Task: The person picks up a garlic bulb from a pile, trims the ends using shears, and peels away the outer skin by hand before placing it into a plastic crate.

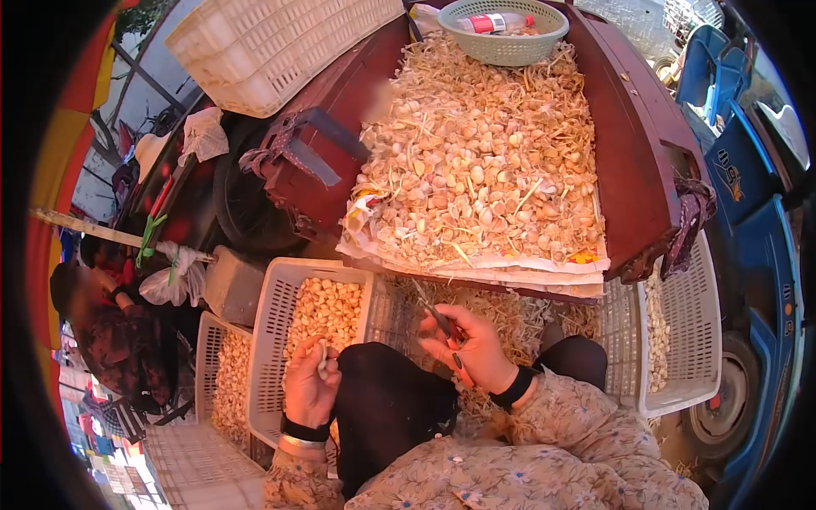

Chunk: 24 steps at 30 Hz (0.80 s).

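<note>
My left hand (pixel 311 387) is closed, with a pale garlic clove (pixel 323 360) pinched between thumb and fingers. It hovers over the near side of a white plastic crate (pixel 259 374) that holds peeled-looking cloves (pixel 327 306). In my right hand (pixel 484 348), fingers wrap round a pair of scissors or snips (pixel 444 323) with dark and red handles; the narrow blades point up and left. Ahead of both hands, a heap of loose garlic cloves and dry skins (pixel 484 161) covers a sheet on the dark red cart bed.
A green basket (pixel 497 47) with a bottle (pixel 489 23) rests on the heap. Another white crate (pixel 701 323) stands at right, a smaller crate of cloves (pixel 229 382) at left. A blue vehicle (pixel 752 280) is far right. Another person (pixel 119 340) sits at left.
</note>
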Tool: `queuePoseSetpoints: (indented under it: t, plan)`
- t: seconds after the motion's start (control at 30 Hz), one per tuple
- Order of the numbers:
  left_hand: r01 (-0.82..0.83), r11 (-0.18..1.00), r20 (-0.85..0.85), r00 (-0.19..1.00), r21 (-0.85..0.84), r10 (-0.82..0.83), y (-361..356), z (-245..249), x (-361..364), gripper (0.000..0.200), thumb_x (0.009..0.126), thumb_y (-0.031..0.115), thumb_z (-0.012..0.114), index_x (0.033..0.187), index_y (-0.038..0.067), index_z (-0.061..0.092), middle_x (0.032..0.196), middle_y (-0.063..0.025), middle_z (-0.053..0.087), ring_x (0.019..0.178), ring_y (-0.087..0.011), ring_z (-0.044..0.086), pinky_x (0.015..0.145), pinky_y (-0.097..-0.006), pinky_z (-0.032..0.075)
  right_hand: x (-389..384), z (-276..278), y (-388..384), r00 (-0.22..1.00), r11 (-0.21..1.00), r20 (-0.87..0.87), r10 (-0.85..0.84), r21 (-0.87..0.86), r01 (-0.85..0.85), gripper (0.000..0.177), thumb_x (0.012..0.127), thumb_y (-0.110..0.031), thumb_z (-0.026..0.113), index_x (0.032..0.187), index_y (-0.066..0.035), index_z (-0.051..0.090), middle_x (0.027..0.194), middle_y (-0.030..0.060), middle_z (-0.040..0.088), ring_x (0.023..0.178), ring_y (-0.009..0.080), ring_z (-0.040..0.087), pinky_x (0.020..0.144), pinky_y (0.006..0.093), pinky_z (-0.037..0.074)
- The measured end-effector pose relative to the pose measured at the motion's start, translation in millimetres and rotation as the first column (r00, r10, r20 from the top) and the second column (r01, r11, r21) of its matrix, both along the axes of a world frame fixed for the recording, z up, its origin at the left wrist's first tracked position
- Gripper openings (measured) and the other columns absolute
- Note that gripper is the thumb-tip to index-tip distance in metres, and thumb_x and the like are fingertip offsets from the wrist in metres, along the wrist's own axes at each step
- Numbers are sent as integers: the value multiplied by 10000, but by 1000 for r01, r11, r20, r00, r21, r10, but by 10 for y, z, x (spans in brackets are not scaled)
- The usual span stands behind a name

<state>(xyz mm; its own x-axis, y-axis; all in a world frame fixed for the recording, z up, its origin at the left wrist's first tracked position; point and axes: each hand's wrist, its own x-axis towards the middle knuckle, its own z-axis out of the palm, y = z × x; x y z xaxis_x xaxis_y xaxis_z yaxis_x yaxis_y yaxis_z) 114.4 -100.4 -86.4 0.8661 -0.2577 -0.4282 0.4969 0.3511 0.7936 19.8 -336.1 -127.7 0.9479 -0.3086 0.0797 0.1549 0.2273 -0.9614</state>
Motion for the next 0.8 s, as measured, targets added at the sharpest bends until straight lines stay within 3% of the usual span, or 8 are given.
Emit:
queuePoseSetpoints:
  t: [0.1,0.13,0.2,0.27,0.4,0.47,0.67,0.8]
  plan:
    - [-320,402,487,753,858,-442,844,-457,661,208,809,31,571,1016,32,576,940,-111,607,766,-186,593,667,-267,487,36,-25,-192,987,974,18,-163,162,158,369,783,-24,660,1123,-31,515,899,9,571,709,36,509,628,183,442]
    - [-471,341,579,601,814,-551,655,-320,696,207,803,33,578,1010,25,584,948,-112,608,783,-196,598,690,-271,487,63,-62,-258,976,965,32,-215,163,207,363,788,-17,652,1123,-30,515,904,8,565,709,36,508,630,179,440]
    - [-725,283,618,242,627,-748,36,-73,781,207,792,36,591,997,9,599,966,-116,611,816,-215,608,736,-281,486,84,-90,-346,958,946,-4,-286,156,283,366,794,-17,645,1134,-31,511,876,-6,555,706,31,501,634,175,436]
    - [-265,604,650,457,752,-608,-849,65,756,184,775,35,605,956,2,608,962,-120,609,777,-226,612,717,-304,488,136,-117,-430,940,925,-22,-341,168,340,365,795,-20,645,1134,-31,513,860,-10,557,706,28,499,632,174,434]
    - [-425,471,541,54,773,-839,-2031,-291,1177,118,714,82,625,824,39,632,834,-139,606,775,-320,584,683,-402,464,145,-179,-583,924,905,-68,-375,190,381,326,806,-46,639,1110,-29,524,796,-28,541,673,19,468,600,167,399]
    - [-469,124,215,146,874,-966,-2293,-391,1325,215,706,132,645,898,36,634,842,-174,609,794,-344,595,674,-423,480,129,-179,-627,919,899,-80,-387,192,395,313,809,-53,637,1101,-28,526,788,-30,536,664,17,462,592,166,389]
    - [-525,-41,27,121,850,-992,-2455,-570,1476,193,682,91,605,867,37,610,879,-185,590,798,-353,589,673,-440,477,99,-198,-737,909,871,-71,-410,265,414,287,810,-49,632,1077,-25,530,748,-33,532,647,15,458,589,158,378]
    - [-174,349,387,305,921,-870,-2502,-320,1473,236,706,105,608,928,31,577,767,-173,600,733,-312,602,643,-384,475,47,-140,-798,906,852,-105,-410,312,421,282,808,-42,632,1071,-23,531,754,-31,540,660,15,470,601,151,381]
